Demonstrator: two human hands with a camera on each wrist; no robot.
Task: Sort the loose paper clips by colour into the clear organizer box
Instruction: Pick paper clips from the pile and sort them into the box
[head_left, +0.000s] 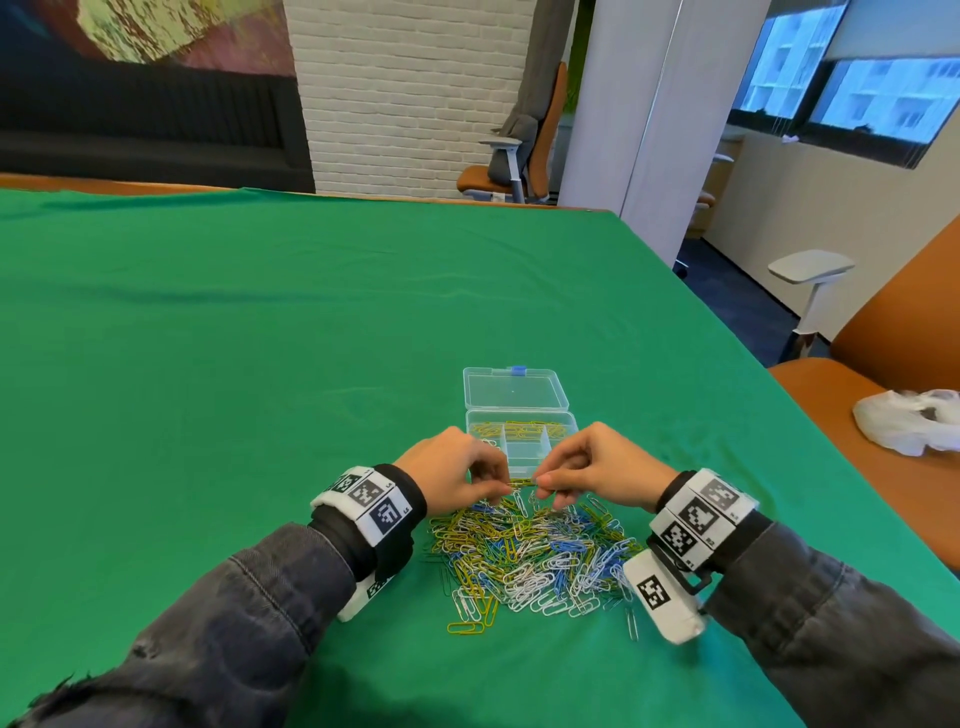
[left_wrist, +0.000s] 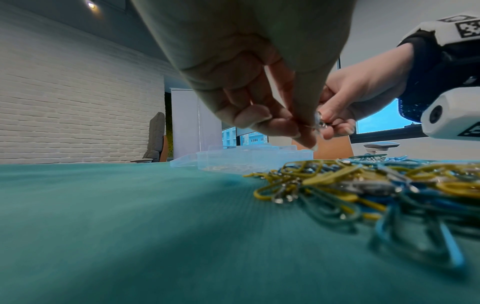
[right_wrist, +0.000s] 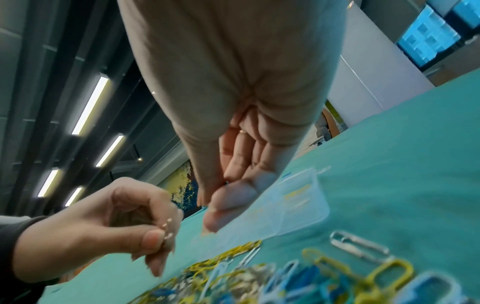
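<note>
paper clips (head_left: 530, 553): yellow/blue/white heap | left hand (head_left: 452, 470), right hand (head_left: 605, 467): both pinching yellow clip (head_left: 521, 483)

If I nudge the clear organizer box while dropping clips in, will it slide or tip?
The organizer box looks thin, nearly empty plastic, so probably light and apt to slide on the green cloth. Low and flat with its lid lying open, it seems unlikely to tip.
</note>
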